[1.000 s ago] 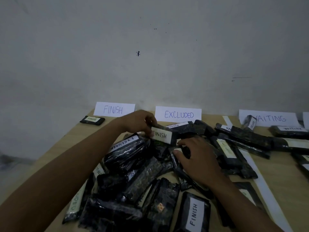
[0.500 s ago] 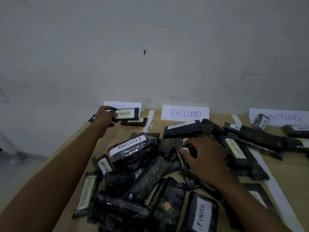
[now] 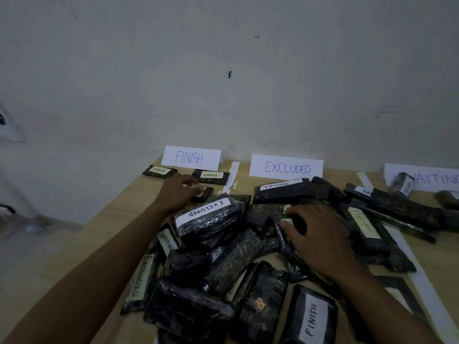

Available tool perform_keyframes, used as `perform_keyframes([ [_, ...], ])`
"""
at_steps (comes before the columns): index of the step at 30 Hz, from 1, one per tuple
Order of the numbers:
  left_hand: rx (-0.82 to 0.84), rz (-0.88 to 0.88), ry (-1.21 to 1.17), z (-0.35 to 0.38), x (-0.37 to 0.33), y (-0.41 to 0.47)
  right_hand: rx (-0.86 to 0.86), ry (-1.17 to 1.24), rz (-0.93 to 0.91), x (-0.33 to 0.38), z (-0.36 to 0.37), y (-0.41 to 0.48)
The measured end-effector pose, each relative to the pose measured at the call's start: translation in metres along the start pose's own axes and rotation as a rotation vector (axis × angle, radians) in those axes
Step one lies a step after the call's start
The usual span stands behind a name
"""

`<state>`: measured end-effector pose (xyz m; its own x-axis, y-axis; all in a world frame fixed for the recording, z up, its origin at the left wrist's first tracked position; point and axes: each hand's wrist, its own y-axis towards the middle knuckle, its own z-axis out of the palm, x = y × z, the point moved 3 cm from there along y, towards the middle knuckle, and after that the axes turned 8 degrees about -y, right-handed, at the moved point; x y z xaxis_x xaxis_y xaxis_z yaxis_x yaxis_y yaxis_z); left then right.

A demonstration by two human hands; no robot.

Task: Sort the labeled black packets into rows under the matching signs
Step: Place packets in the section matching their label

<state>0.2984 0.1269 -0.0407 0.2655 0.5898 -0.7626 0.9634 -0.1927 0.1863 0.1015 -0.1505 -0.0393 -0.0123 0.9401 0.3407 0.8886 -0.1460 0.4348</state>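
Note:
Three paper signs stand against the wall: FINISH (image 3: 191, 157), EXCLUDED (image 3: 286, 168) and WAITING (image 3: 433, 178). Two black packets labelled FINISH (image 3: 160, 170) (image 3: 211, 175) lie under the FINISH sign. My left hand (image 3: 177, 193) sits just below them, its fingertips touching the end of a third small black packet (image 3: 204, 193) whose label is hidden. A heap of black packets (image 3: 223, 264) fills the middle of the table, with an EXCLUDED packet (image 3: 208, 214) on top. My right hand (image 3: 320, 237) rests on the heap with fingers curled round a dark packet (image 3: 296, 220).
White tape strips (image 3: 233, 173) (image 3: 422, 281) divide the wooden table (image 3: 119, 219) into columns. More packets (image 3: 402, 209) lie scattered under the WAITING sign, and one EXCLUDED packet (image 3: 283, 191) lies under the EXCLUDED sign. The table's left edge drops to the floor.
My left hand lifted a FINISH packet off the heap and carried it to the FINISH sign. It has let it go and drawn back slightly. My right hand has stayed on the heap.

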Motion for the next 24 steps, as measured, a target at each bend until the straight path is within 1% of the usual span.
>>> perform_keyframes([
  [4,0.123,0.144,-0.006,0.012,-0.014,-0.005,0.003,-0.001,0.004,0.001,-0.001,-0.001],
  [5,0.143,0.145,-0.009,0.012,-0.013,-0.004,0.006,0.002,0.007,0.001,-0.001,-0.001],
  [9,0.197,0.074,-0.080,0.010,-0.012,-0.007,0.012,0.000,0.012,0.001,0.000,-0.001],
  [11,0.198,-0.015,-0.176,0.005,-0.017,-0.014,0.012,0.000,0.015,0.000,0.000,-0.001],
  [13,0.215,-0.039,-0.279,-0.004,-0.027,-0.023,0.000,0.012,0.012,0.001,-0.001,-0.001],
  [15,0.290,-0.021,-0.339,-0.013,-0.042,-0.034,-0.004,0.017,0.010,0.001,-0.001,-0.001],
  [16,0.358,-0.007,-0.347,-0.017,-0.052,-0.042,-0.002,0.016,0.010,0.001,-0.001,-0.001],
  [18,0.526,0.010,-0.282,-0.021,-0.068,-0.058,0.004,0.015,0.010,0.000,-0.001,-0.001],
  [20,0.659,0.036,-0.139,-0.022,-0.082,-0.072,0.007,0.016,0.009,0.001,-0.002,-0.001],
  [21,0.682,0.061,-0.047,-0.021,-0.087,-0.075,0.011,0.018,0.012,0.001,-0.002,-0.002],
  [23,0.644,0.111,0.112,-0.021,-0.095,-0.078,0.017,0.019,0.017,0.002,-0.002,-0.001],
  [24,0.620,0.122,0.141,-0.021,-0.097,-0.077,0.020,0.019,0.019,0.002,-0.002,-0.002],
])
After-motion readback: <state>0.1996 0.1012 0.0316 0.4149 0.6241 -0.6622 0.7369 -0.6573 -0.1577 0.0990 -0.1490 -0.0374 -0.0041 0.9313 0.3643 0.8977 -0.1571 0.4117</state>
